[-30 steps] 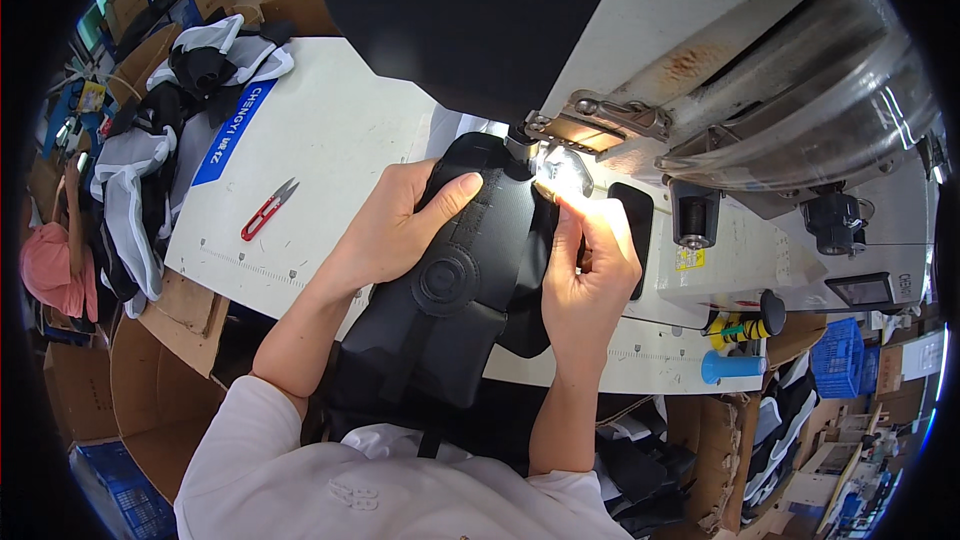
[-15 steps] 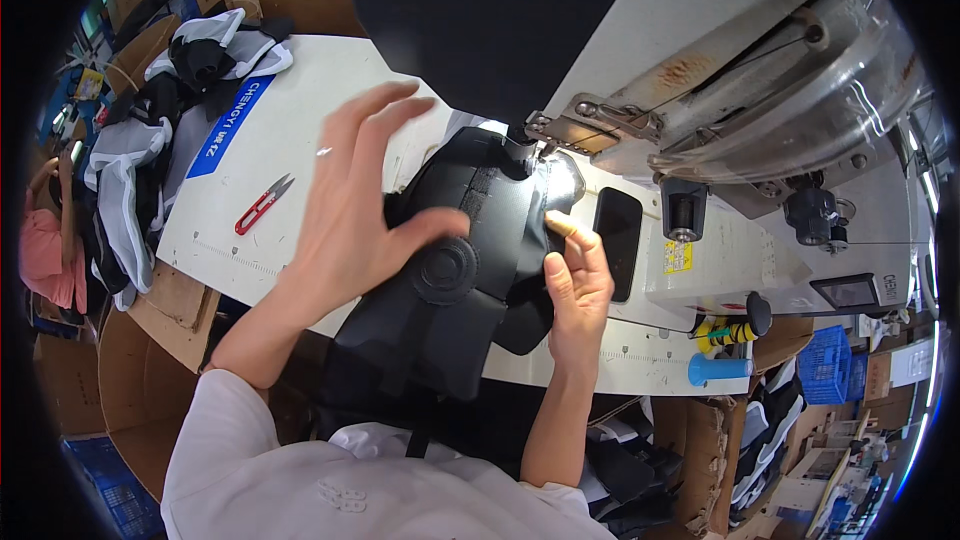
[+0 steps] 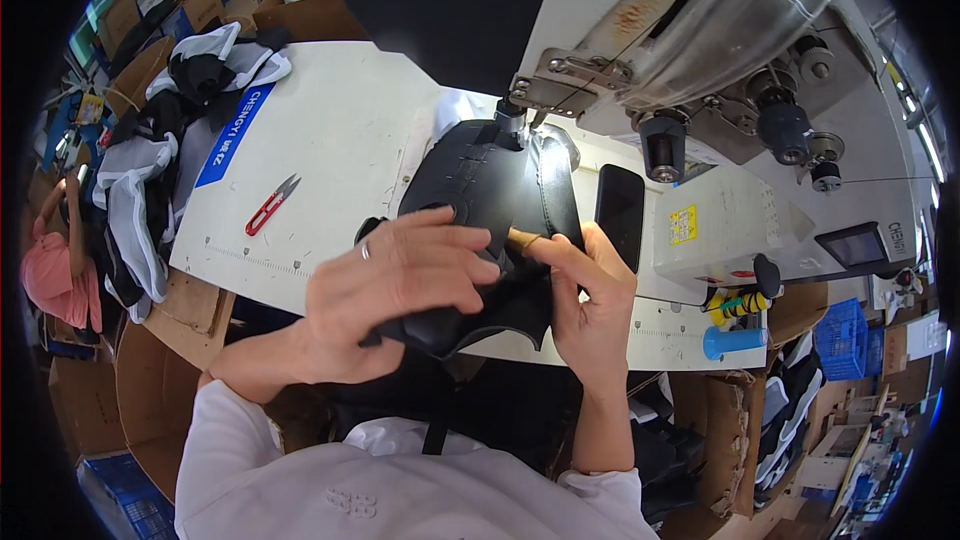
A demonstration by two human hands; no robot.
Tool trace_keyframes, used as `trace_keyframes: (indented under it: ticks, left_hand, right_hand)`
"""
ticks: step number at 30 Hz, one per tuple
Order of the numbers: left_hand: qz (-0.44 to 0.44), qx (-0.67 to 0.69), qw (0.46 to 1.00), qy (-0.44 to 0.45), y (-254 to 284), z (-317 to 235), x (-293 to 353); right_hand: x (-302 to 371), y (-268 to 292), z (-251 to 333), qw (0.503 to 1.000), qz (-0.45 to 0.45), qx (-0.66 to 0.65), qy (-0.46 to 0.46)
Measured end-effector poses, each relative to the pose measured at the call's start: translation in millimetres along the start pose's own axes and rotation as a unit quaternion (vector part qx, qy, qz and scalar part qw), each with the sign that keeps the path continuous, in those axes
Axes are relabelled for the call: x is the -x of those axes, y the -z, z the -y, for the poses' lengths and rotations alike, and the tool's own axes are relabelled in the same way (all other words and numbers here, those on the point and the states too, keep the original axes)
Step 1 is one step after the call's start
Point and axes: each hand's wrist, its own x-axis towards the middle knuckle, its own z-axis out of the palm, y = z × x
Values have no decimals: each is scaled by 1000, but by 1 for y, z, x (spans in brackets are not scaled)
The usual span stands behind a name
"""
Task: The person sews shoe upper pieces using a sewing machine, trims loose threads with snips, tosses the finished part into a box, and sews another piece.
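Note:
A black, smooth leather-like workpiece (image 3: 490,185) with stitched lines lies under the head of a sewing machine (image 3: 525,120), whose lamp lights the seam at its far right. My left hand (image 3: 400,275), a ring on one finger, lies over the piece's near left part with its fingers stretched out. It hides the round raised patch there almost wholly. My right hand (image 3: 595,295) pinches the near right edge of the piece between thumb and forefinger. A tan cover sits on that forefinger's tip. The near flap of the piece hangs toward me, curved.
Red thread snips (image 3: 272,206) lie on the white table (image 3: 330,120) at left. A black phone (image 3: 620,210) lies right of the piece, with a blue thread cone (image 3: 735,342) farther right. Black and white pieces (image 3: 135,180) are heaped at far left. Cardboard boxes (image 3: 160,390) flank me.
My left hand has come down onto the workpiece from its raised, spread pose. The piece has turned, its near part drawn in. My right hand has moved slightly nearer me.

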Motion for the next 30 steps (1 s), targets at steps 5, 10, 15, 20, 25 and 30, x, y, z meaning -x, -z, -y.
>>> trace_keyframes:
  ticks: [5,10,15,20,25,30]
  left_hand:
    - [-14,-78,994,-78,-16,1,3]
    - [-33,-83,992,-84,-24,7,4]
    - [-37,-68,994,-76,-23,16,-2]
    - [-37,-66,995,-67,-20,20,-8]
    - [-50,-77,994,-57,-19,24,-15]
    - [-72,-68,994,-54,-23,31,-19]
  right_hand:
    - [-4,10,5,999,24,46,15]
    - [-9,13,2,998,34,51,-6]
    - [-19,12,-6,999,29,36,6]
    - [-28,11,-10,998,40,47,-12]
    - [-38,6,-17,999,23,22,16]
    - [-36,11,-25,948,34,-239,-207]
